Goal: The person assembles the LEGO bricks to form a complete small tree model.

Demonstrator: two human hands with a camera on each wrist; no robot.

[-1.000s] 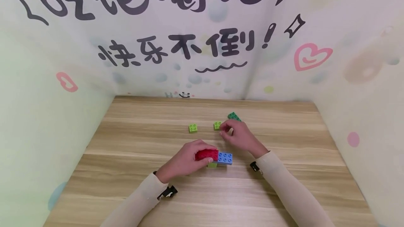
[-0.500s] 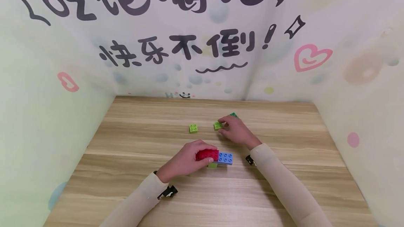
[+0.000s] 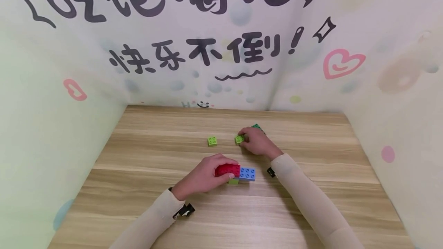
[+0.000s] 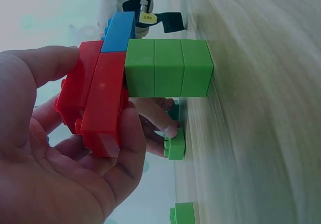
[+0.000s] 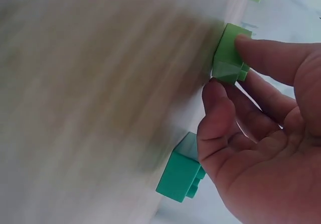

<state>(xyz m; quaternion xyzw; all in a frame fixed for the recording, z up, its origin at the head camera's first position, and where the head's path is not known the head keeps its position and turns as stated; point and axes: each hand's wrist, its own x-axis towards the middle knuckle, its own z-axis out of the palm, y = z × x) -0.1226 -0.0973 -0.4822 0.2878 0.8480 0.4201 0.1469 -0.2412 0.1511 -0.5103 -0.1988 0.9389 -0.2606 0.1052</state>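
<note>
From the head view, the left hand [image 3: 204, 174] grips the red blocks [image 3: 228, 170], thumb along the near side. The blue block [image 3: 247, 174] juts out past its fingertips, and the green column [image 3: 233, 182] stands underneath, by the thumb tip. Farther off, the right hand [image 3: 256, 141] pinches the small green block [image 3: 238, 140]; a second green block [image 3: 212, 141] lies to that hand's left, and the dark green block [image 3: 257, 126] just behind it, partly covered.

In the left wrist view, the red blocks sit within the curled fingers, glossy and square-edged. The column looks like three cubes with tight seams, its foot on the wood-grained table. Such hard plastic should be light, stiff and hardly fragile, though smooth; the flat side walls seem the best hold.

In the right wrist view, thumb and forefinger hold the small green block near its studs. Its far side is hidden, so the grip there is uncertain. The dark green block, also studded, lies just beside the curled fingers.
</note>
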